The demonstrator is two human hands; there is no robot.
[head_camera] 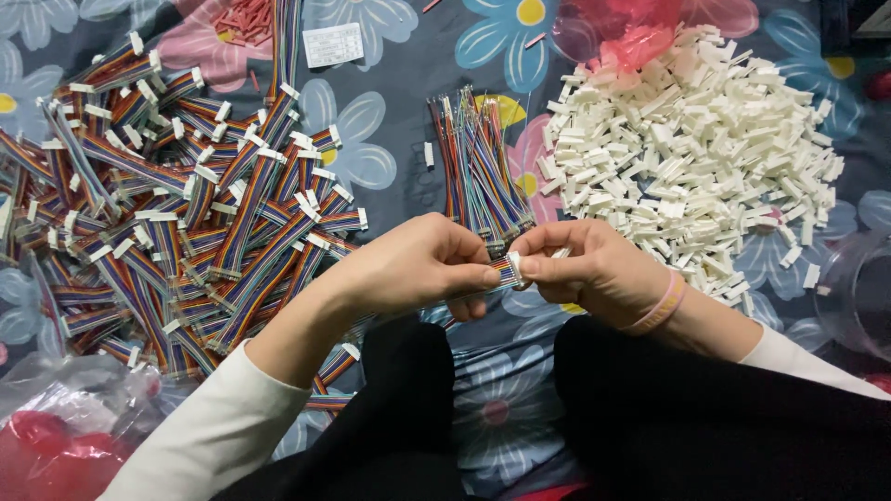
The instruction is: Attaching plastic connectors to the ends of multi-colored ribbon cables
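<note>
Your left hand [418, 264] and right hand [589, 269] meet near the middle of the scene, above your lap, both pinched on one rainbow ribbon cable [504, 270]; the fingertips of each hand close on its end, where a small white connector housing [514, 262] sits. The cable looks light and limp, its thin wires soft and easily bent, while the housing appears rigid, small and smooth, so likely to slip. Take hold just behind the wire tips, close to the housing, rather than mid-length.

Far from your hands, a loose bundle of unterminated wires [478, 162] lies on the flowered cloth [399, 93]. At left spreads a heap of finished cables [176, 213]; at right, a pile of white housings [691, 148]. A clear plastic container [858, 292] at the right edge shows no contents you can tell. A clear bag [56, 436] at near left holds red items, not identifiable.
</note>
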